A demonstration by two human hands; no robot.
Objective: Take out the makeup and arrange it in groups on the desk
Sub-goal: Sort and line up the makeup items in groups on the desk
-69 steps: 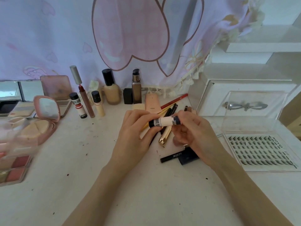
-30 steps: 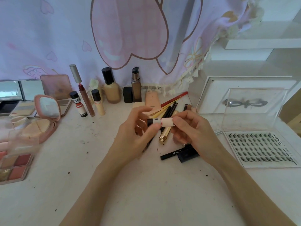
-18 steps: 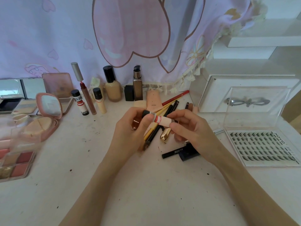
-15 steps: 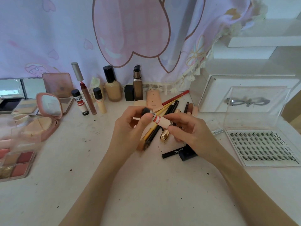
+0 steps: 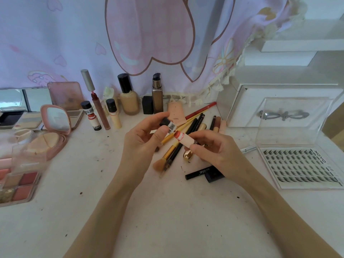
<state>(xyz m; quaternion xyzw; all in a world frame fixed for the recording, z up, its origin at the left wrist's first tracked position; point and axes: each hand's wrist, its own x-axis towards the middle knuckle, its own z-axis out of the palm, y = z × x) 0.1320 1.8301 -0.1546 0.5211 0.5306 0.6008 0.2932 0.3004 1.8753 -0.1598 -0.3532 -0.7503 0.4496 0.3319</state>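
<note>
Above the desk's middle, my left hand (image 5: 145, 140) pinches a black-topped cap with a white lettered band (image 5: 168, 125). My right hand (image 5: 214, 148) grips the pale pink tube (image 5: 185, 139) that the cap came off; its orange-red neck is bare and points at the cap, a small gap between them. Beneath my hands lies a heap of brushes and pencils (image 5: 178, 146). A matching small bottle (image 5: 92, 118) stands at the back left among foundation bottles (image 5: 128, 97).
Open compacts (image 5: 52, 131) and a blush palette (image 5: 20, 185) crowd the left edge. A clear case of false lashes (image 5: 297, 164) lies open at the right, before a white drawer box (image 5: 279, 107). A black tube (image 5: 200, 173) lies under my right wrist. A curtain hangs behind.
The tube was capped and held level in both hands. My left hand has twisted the cap off and drawn it up and left, baring the orange-red neck.
</note>
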